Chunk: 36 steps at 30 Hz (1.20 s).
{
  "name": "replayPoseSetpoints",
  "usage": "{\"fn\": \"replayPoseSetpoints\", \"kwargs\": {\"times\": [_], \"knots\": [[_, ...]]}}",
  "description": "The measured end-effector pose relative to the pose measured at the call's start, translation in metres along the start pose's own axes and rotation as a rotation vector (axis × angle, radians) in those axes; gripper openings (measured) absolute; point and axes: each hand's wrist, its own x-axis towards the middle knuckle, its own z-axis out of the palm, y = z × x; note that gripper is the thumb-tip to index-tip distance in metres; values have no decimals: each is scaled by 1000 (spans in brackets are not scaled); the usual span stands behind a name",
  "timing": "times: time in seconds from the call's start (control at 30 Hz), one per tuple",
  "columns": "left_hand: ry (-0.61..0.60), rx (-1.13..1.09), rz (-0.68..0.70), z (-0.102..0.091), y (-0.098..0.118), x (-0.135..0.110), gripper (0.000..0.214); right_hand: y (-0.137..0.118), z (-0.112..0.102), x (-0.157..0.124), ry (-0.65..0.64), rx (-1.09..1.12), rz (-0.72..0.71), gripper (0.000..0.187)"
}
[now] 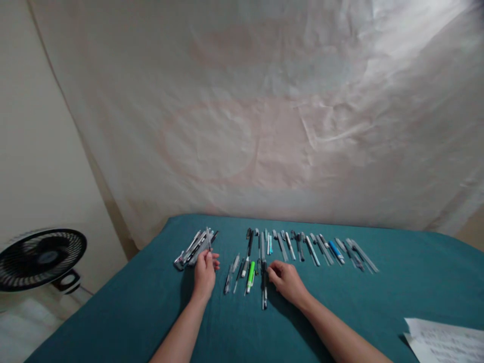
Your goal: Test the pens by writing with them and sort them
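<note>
Left hand [205,275]: clamped on a slim grey pen [208,240], held up just over a loose heap of grey and black pens [191,250].
Right hand [288,280]: curled, fingertips against a long black pen [263,287]; gripping or only touching, cannot tell.
Between the hands: green highlighter [250,276] among a few pens.
Far side: row of mixed pens [321,249], laid side by side.
Bench: teal cloth [408,282]; white printed papers [446,338] at the right corner.
Room: creased white sheet [264,126] behind; black round fan [40,259] at left.
</note>
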Motion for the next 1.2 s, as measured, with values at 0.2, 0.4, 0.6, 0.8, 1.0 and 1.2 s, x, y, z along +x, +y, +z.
{"fn": "replayPoseSetpoints", "kwargs": {"times": [0.2, 0.4, 0.6, 0.8, 1.0, 1.2], "knots": [[-11, 6, 24, 0, 11, -2, 34, 2, 2, 3, -25, 150, 68, 31], [-93, 3, 65, 9, 41, -17, 27, 0, 2, 8, 17, 430, 195, 43], [-433, -91, -1, 45, 88, -61, 25, -24, -25, 16, 107, 770, 262, 44], [-692, -332, -300, 80, 100, -107, 30, -42, -56, 19, 144, 842, 194, 35], [-619, -578, -655, 109, 82, -131, 46, -29, -53, 16, 177, 897, 420, 37], [-542, -659, -728, 125, 63, -141, 51, -9, -49, 14, 55, 1108, 581, 35]]}}
